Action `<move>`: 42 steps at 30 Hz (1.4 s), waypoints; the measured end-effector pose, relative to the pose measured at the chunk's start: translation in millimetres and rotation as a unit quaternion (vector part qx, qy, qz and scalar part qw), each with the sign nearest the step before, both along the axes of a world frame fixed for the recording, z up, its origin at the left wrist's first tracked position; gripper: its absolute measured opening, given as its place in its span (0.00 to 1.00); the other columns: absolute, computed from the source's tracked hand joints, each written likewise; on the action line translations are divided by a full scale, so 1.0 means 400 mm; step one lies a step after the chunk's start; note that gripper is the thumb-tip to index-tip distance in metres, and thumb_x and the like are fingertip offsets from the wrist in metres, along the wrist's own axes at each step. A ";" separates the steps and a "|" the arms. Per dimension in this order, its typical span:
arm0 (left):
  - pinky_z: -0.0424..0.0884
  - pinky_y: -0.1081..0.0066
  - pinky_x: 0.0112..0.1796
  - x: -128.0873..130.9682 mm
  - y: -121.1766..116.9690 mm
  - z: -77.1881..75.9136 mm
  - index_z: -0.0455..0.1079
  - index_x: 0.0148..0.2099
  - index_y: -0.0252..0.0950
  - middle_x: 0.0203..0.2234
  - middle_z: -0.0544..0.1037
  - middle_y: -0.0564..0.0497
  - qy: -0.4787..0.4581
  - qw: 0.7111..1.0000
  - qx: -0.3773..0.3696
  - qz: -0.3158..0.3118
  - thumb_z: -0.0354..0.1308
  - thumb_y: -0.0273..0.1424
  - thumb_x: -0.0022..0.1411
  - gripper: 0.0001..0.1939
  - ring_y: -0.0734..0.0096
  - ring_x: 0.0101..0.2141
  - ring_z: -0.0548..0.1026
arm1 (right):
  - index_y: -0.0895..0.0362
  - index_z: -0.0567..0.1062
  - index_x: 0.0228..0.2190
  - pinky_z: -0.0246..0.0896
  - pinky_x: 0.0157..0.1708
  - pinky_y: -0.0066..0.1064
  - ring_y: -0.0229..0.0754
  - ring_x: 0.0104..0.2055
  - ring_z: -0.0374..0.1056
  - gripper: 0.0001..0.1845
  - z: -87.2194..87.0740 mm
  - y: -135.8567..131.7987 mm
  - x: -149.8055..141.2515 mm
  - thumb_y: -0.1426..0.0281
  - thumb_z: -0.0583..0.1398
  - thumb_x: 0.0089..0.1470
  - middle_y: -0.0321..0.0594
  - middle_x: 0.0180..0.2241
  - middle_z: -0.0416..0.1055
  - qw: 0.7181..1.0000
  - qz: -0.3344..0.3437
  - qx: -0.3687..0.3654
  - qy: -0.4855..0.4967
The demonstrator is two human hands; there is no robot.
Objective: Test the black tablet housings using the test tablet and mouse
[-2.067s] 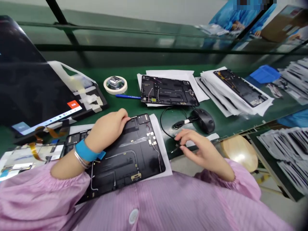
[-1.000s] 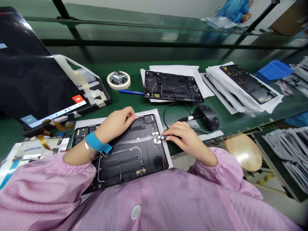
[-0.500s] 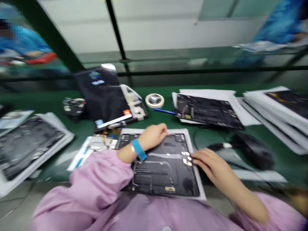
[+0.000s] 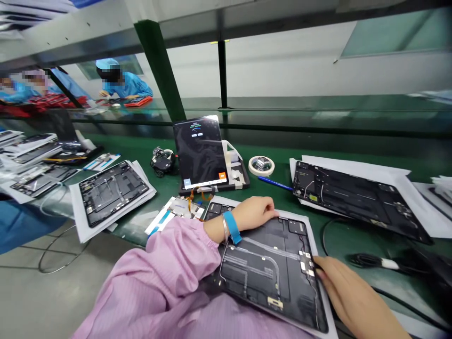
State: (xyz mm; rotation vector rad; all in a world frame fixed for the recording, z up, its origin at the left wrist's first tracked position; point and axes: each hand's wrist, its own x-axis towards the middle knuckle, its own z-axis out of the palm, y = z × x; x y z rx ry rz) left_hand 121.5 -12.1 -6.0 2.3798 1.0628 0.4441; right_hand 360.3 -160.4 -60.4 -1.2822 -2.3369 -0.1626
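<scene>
In front of me a black tablet back housing (image 4: 247,278), its inside facing up with cables and speakers showing, lies on a white sheet. My left hand (image 4: 256,212), a blue band on its wrist, reaches across the housing's top edge. Its fingers are curled together there, and their tips are partly hidden, so what they pinch does not show. At the housing's right edge, my right hand (image 4: 348,292) grips with fingers bent, beside several shiny metal contacts (image 4: 306,263).
A lit tablet screen (image 4: 201,153) leans on a stand behind. Nearby are a tape roll (image 4: 261,165), a blue pen (image 4: 274,182), another housing (image 4: 356,200) at right, a housing stack (image 4: 113,193) at left and black cables (image 4: 370,260). A co-worker (image 4: 123,80) sits beyond.
The view has swung left, bringing more of the left bench and a co-worker into sight. Both hands stay at the same housing, which now appears farther right and more tilted.
</scene>
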 end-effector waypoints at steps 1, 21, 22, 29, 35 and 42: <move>0.69 0.66 0.44 -0.030 0.009 0.031 0.72 0.37 0.37 0.36 0.79 0.47 -0.014 0.998 0.058 0.024 0.54 0.37 0.67 0.11 0.64 0.40 0.74 | 0.59 0.71 0.40 0.71 0.31 0.33 0.45 0.33 0.74 0.15 -0.003 0.002 0.000 0.68 0.47 0.67 0.44 0.34 0.75 1.000 -0.004 0.003 0.004; 0.49 0.45 0.60 -0.297 0.142 0.160 0.59 0.64 0.21 0.66 0.51 0.32 0.036 0.879 0.276 0.387 0.41 0.32 0.68 0.27 0.40 0.66 0.44 | 0.58 0.73 0.39 0.73 0.33 0.33 0.45 0.34 0.75 0.16 -0.002 0.006 -0.002 0.67 0.47 0.66 0.43 0.35 0.75 1.000 -0.012 0.026 0.011; 0.54 0.48 0.58 -0.261 0.111 0.160 0.61 0.62 0.20 0.63 0.58 0.32 0.016 0.898 0.267 0.348 0.41 0.31 0.68 0.26 0.43 0.64 0.50 | 0.58 0.73 0.39 0.73 0.32 0.33 0.45 0.34 0.75 0.16 0.002 0.005 -0.001 0.67 0.47 0.67 0.43 0.35 0.75 1.000 -0.011 0.022 0.007; 0.70 0.61 0.46 0.000 -0.046 0.039 0.77 0.37 0.35 0.35 0.77 0.44 0.038 0.993 0.112 0.027 0.54 0.38 0.65 0.14 0.59 0.41 0.72 | 0.58 0.73 0.45 0.71 0.37 0.39 0.49 0.39 0.73 0.17 0.004 -0.009 0.028 0.72 0.46 0.65 0.47 0.40 0.74 0.998 0.009 0.014 -0.057; 0.68 0.71 0.40 0.006 -0.042 -0.010 0.73 0.39 0.34 0.34 0.78 0.49 -0.024 0.999 0.028 -0.015 0.46 0.31 0.68 0.14 0.70 0.36 0.73 | 0.58 0.72 0.39 0.69 0.32 0.35 0.46 0.34 0.70 0.15 0.048 -0.017 0.006 0.72 0.46 0.67 0.44 0.34 0.71 0.991 0.007 -0.132 -0.013; 0.66 0.66 0.38 -0.006 -0.002 -0.063 0.73 0.36 0.35 0.32 0.75 0.49 0.010 0.997 0.036 -0.060 0.57 0.37 0.62 0.10 0.63 0.35 0.72 | 0.57 0.68 0.54 0.68 0.37 0.39 0.48 0.37 0.68 0.16 0.085 -0.029 0.003 0.69 0.52 0.66 0.43 0.34 0.69 0.979 -0.022 -0.197 0.056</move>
